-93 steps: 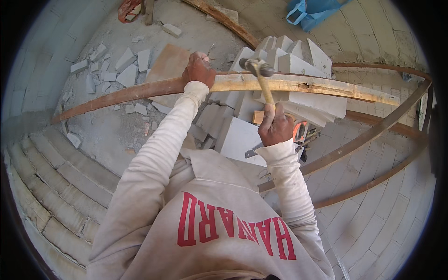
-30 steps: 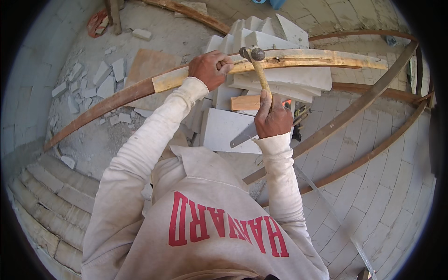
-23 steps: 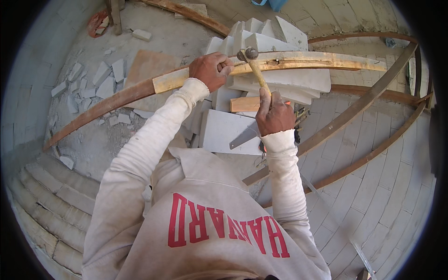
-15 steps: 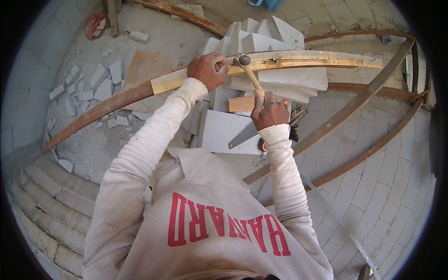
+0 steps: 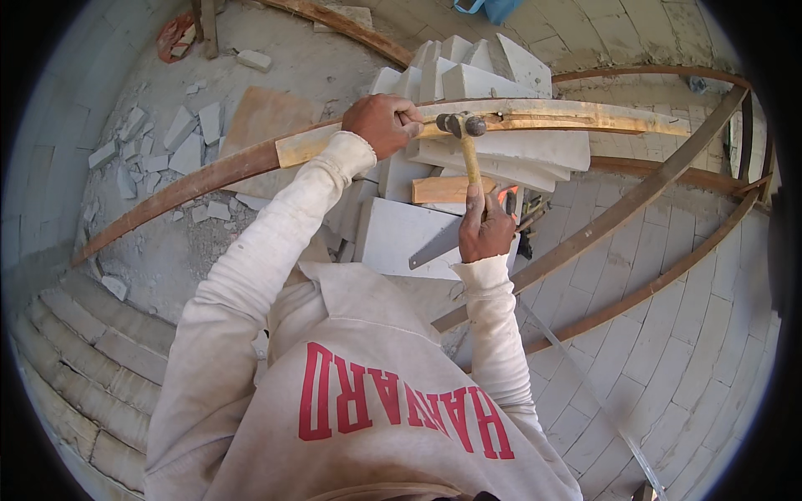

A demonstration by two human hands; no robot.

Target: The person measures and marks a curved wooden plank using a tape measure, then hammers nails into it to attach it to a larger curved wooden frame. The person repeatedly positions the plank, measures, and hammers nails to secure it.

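Right hand (image 5: 484,230) is wrapped tight round the lower end of a hammer (image 5: 464,142) w/ a pale wooden handle; the dark, rounded metal head sits right at the top edge of a long curved wooden strip (image 5: 535,121), touching or just above it, can't tell which. Left hand (image 5: 383,123) is closed over that same strip just left of the hammer head, fingers curled on the top edge, maybe pinching sth small there, too tiny to tell.

The strip is a thin, bowed lath, yellowish and rough where the hands are, darker brown towards its left end. More curved laths (image 5: 635,204) sweep across on the right, dark and weathered, crossing each other.

Under the strip: a stack of white cut blocks (image 5: 468,79), chalky, sharp-edged, some wedge-shaped, leaning vs. each other. A flat white slab (image 5: 393,238) lies below them w/ a handsaw blade (image 5: 434,248) resting on it, grey steel, toothed edge. A short orange-brown wood offcut (image 5: 443,189) sits just behind the right hand.

Left side: grey dusty floor (image 5: 167,250) strewn w/ white block fragments (image 5: 150,150), and a flat tan board (image 5: 259,121). Curved courses of pale block wall (image 5: 75,367) ring the bottom left; similar block surface (image 5: 685,351) at right. Person wears an off-white, grubby sweatshirt (image 5: 351,417) w/ red lettering.
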